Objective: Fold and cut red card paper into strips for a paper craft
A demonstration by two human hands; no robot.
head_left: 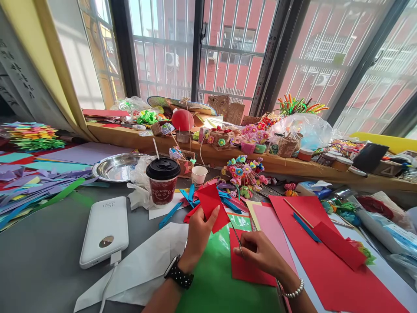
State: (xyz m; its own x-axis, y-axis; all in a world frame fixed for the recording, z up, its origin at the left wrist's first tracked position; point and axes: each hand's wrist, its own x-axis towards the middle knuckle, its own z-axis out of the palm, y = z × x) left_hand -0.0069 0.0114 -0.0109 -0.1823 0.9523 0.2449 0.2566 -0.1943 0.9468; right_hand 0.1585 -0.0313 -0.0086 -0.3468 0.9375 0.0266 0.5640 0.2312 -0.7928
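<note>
My left hand (200,232) clamped a folded bright-red paper piece (210,198) while my right hand (259,256) held a thin dark metal tool (239,240)

Nearest me, the glossy green plastic-looking sheet (224,300) lay flat between my forearms. On its right part rested a flat red paper square (246,273), under my right hand, whose fingers were closed together on the tool. I took this for scissors, but my hand hid too much to be sure. My left hand, over the green sheet's far half, had thumb and fingers pinched on the folded piece, which stood raised above the sheet's far edge.

The tool pointed at the piece's lower right edge; whether they touched, I could not tell. I judged the step in hand to be trimming or shaping that fold. The next move seemed to call for a steady left pinch, layers kept aligned, and a careful right hand, the tool's point being close to my left fingers.

Left of the green sheet spread a crumpled white sheet (146,261), with a rounded white power bank (104,230) past it. To the green sheet's right lay a large red paper sheet (329,278). Just beyond its far left corner were folded blue paper strips (170,216); farther beyond stood a dark-red paper cup with a black lid (163,191) and, more to the right, a bunch of multicoloured small flowers (241,171).
</note>
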